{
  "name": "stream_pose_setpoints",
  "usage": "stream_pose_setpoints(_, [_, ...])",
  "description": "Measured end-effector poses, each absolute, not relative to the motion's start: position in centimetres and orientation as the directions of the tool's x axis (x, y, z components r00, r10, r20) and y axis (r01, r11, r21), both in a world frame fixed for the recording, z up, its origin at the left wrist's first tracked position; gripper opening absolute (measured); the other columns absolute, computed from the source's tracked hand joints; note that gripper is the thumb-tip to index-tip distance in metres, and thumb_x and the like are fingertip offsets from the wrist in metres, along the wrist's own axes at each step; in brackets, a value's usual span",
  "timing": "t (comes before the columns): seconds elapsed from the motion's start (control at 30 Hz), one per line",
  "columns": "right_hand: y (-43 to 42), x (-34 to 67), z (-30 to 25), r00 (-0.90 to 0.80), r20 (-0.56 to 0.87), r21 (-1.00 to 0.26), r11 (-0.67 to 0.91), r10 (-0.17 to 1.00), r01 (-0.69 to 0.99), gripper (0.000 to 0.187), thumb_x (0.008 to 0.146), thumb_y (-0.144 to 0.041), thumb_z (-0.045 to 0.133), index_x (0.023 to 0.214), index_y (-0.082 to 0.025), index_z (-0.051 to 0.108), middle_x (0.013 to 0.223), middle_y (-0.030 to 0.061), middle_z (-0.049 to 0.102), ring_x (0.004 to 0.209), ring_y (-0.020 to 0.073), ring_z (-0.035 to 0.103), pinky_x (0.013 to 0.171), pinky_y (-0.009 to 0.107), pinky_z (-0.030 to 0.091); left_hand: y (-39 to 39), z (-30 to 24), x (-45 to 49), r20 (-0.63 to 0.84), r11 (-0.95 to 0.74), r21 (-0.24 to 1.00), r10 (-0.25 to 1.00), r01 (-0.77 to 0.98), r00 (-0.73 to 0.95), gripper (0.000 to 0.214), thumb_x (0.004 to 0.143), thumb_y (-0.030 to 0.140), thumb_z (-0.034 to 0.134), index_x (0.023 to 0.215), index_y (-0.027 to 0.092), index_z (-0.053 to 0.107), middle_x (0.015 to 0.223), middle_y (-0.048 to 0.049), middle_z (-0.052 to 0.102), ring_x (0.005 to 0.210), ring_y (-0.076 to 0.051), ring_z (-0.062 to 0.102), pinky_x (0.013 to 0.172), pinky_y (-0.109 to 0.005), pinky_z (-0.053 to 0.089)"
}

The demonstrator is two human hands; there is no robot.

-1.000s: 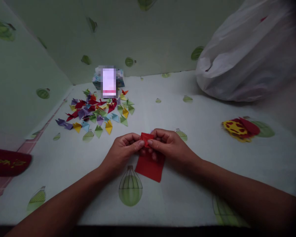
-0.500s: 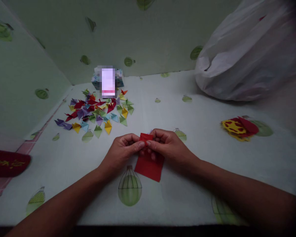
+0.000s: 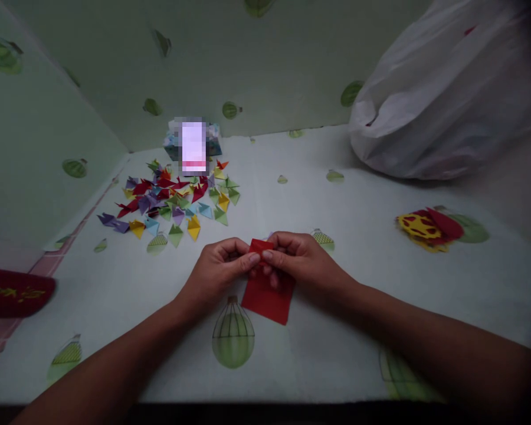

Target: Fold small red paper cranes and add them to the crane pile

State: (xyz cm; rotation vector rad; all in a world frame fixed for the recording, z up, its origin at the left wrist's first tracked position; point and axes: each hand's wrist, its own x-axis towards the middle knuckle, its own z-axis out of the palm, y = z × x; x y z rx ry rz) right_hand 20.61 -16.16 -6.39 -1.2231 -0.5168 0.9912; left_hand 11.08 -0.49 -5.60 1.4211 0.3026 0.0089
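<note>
Between my hands is a small red sheet of origami paper (image 3: 269, 298), its far end folded over. My left hand (image 3: 228, 262) pinches that folded end from the left, thumb on top. From the right, my right hand (image 3: 298, 257) grips the same end, its thumb tip almost meeting the left one. Some fingers curl underneath and are partly hidden. The unfolded part of the sheet slants toward me. Ahead to the left lies a loose pile of folded paper cranes (image 3: 172, 203) in red, yellow, green, blue and purple.
A phone with a lit, blurred screen (image 3: 193, 144) leans on a tissue box (image 3: 171, 147) behind the pile. A large white plastic bag (image 3: 425, 124) stands at the back right. Yellow and red cut-outs (image 3: 425, 227) lie below it. A red item with gold characters (image 3: 17, 293) is at the left edge.
The folded end of the red paper looks flatter beneath my thumbs. Both hands stay in nearly the same place, still gripping it.
</note>
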Motion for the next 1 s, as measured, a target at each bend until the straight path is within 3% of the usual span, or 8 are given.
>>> stream_pose_setpoints(1.0, [-16.24,20.67,-6.24,0.465,-0.219,-0.937,-0.053,0.858,-0.344,0.023,0.081,-0.034,0.071,0.073,-0.016,0.059,0.062,-0.002,0.063,0.047,0.007,0.055,0.047,0.02,0.043,-0.82,-5.64,10.83,-0.225,0.218,0.958,0.159,0.188,0.961,0.019,0.083,0.03,0.072,0.077,0.016,0.06,0.07,-0.002,0.071,0.067,-0.014,0.067,0.069,-0.026,0.052])
